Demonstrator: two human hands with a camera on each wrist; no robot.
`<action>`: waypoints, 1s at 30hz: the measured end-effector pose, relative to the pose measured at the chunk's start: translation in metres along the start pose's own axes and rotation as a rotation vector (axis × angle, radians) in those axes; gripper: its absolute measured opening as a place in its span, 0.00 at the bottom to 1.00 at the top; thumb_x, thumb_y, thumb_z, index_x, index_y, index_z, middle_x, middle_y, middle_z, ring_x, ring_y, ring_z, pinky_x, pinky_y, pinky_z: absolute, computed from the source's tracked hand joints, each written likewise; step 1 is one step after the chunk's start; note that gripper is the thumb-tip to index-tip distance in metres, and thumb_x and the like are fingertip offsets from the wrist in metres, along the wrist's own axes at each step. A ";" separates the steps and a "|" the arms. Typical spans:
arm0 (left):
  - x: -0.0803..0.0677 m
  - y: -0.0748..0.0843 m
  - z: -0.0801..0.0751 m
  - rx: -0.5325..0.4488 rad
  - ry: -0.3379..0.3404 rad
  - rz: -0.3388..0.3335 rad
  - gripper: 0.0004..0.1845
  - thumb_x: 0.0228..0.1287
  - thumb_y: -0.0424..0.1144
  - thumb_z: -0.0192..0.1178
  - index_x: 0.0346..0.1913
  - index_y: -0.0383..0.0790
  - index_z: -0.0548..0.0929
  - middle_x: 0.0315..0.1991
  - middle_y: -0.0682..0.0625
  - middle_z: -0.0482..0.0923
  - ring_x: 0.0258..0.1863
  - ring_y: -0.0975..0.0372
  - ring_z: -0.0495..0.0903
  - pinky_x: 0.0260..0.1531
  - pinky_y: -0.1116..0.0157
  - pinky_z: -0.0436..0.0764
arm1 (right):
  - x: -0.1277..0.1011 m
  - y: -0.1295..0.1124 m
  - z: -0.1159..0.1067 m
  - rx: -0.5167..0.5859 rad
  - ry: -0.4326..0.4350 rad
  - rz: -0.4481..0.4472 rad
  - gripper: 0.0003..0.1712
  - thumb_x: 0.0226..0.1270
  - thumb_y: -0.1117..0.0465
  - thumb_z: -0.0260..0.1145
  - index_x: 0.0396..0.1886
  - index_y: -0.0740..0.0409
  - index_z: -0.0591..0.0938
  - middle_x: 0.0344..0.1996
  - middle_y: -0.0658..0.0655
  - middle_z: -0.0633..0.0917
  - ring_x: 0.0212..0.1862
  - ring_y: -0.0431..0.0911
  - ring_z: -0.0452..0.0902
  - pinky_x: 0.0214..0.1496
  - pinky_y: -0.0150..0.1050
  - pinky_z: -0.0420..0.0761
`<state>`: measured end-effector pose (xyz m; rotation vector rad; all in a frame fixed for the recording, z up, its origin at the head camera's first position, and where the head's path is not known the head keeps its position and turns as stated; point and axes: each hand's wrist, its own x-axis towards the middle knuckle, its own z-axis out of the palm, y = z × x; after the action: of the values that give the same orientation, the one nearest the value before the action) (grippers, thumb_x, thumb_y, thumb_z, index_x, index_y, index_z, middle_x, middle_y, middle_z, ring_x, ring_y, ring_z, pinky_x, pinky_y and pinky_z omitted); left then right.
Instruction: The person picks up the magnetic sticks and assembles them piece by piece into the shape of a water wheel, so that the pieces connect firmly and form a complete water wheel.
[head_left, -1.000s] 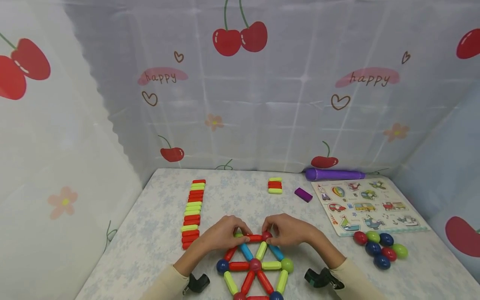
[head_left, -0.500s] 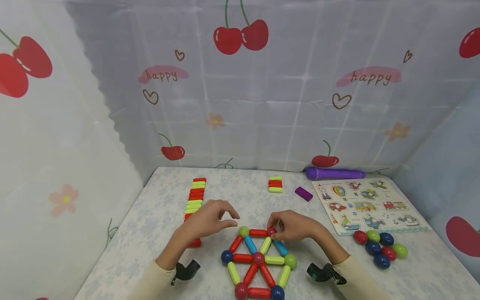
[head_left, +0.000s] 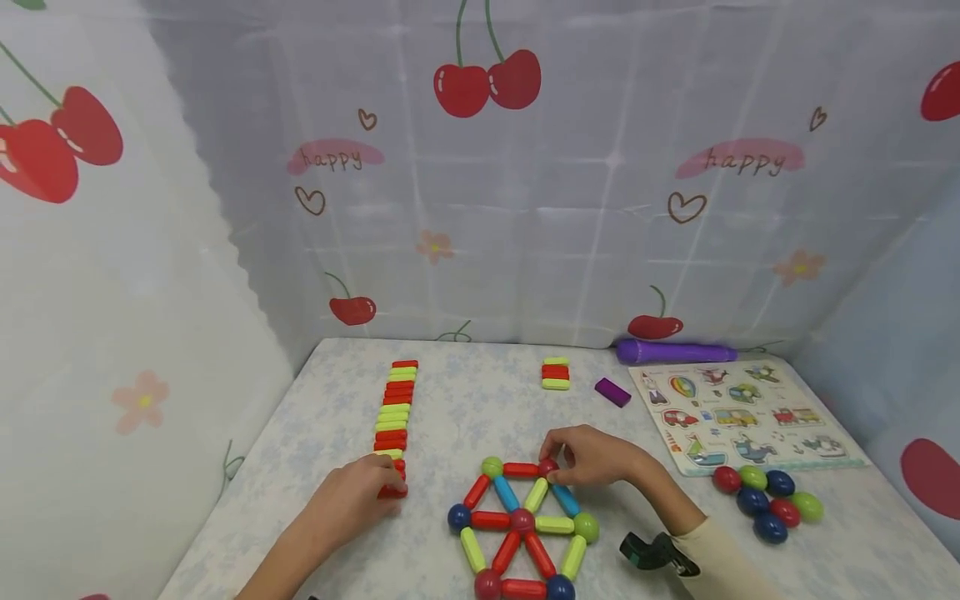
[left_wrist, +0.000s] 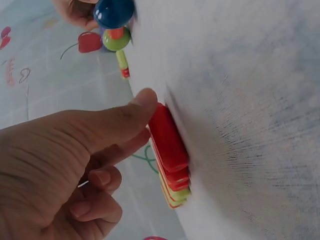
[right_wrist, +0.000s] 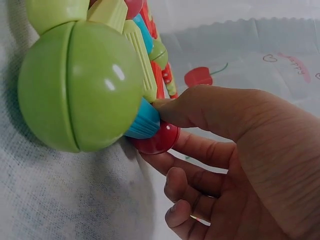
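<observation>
A flat figure of coloured sticks and balls (head_left: 522, 522) lies on the table's near middle. My right hand (head_left: 558, 471) pinches the red ball (head_left: 547, 465) at the figure's far right corner; the right wrist view shows that red ball (right_wrist: 161, 142) between thumb and fingers, behind a big green ball (right_wrist: 80, 85). My left hand (head_left: 386, 482) is at the near end of a long row of red and green sticks (head_left: 396, 408). There it pinches the nearest red stick (head_left: 393, 492); in the left wrist view my thumb lies on the red stick (left_wrist: 170, 140).
A small stack of sticks (head_left: 556, 372), a purple block (head_left: 612, 391) and a purple cylinder (head_left: 675, 353) lie at the back. A picture puzzle board (head_left: 742, 412) sits at the right with several loose balls (head_left: 768, 496) before it. Cherry-print curtains close in three sides.
My left hand let go of the figure's far left corner and moved left to the near end of the stick row, where it now holds a red stick. The right hand stayed on the red ball.
</observation>
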<state>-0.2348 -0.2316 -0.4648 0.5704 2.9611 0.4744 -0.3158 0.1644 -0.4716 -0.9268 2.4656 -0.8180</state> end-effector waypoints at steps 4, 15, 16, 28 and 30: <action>0.001 0.004 0.005 0.066 0.060 0.023 0.11 0.54 0.37 0.84 0.38 0.52 0.93 0.39 0.58 0.84 0.42 0.60 0.82 0.38 0.56 0.87 | -0.005 0.003 0.002 0.005 0.017 -0.001 0.11 0.71 0.57 0.75 0.50 0.51 0.87 0.39 0.44 0.85 0.32 0.38 0.73 0.34 0.32 0.73; 0.000 0.005 0.015 0.167 0.088 -0.015 0.12 0.52 0.38 0.85 0.38 0.52 0.93 0.33 0.62 0.78 0.34 0.67 0.77 0.31 0.64 0.83 | -0.067 0.019 -0.006 -0.025 0.179 0.021 0.16 0.78 0.53 0.70 0.58 0.56 0.86 0.46 0.46 0.87 0.36 0.36 0.74 0.37 0.34 0.78; -0.001 0.006 0.014 0.158 0.091 -0.009 0.12 0.53 0.39 0.85 0.39 0.52 0.93 0.33 0.61 0.79 0.34 0.67 0.77 0.31 0.65 0.83 | -0.074 0.022 -0.007 -0.030 0.200 0.022 0.16 0.79 0.53 0.70 0.57 0.56 0.86 0.45 0.45 0.87 0.35 0.36 0.74 0.36 0.33 0.78; 0.012 0.077 0.009 -0.417 0.129 0.228 0.13 0.69 0.46 0.76 0.54 0.54 0.91 0.37 0.59 0.83 0.30 0.66 0.73 0.26 0.72 0.70 | -0.129 0.058 -0.020 -0.159 0.384 0.160 0.11 0.74 0.60 0.74 0.53 0.55 0.89 0.41 0.46 0.89 0.28 0.34 0.67 0.29 0.34 0.71; 0.019 0.091 0.016 -0.457 0.094 0.265 0.14 0.70 0.46 0.75 0.55 0.52 0.90 0.34 0.54 0.82 0.29 0.66 0.72 0.26 0.72 0.69 | -0.136 0.062 -0.026 -0.191 0.398 0.209 0.12 0.73 0.59 0.75 0.53 0.56 0.89 0.41 0.47 0.90 0.27 0.35 0.66 0.29 0.35 0.71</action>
<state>-0.2183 -0.1398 -0.4517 0.8981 2.7218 1.1878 -0.2615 0.3060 -0.4722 -0.5925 2.9662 -0.7646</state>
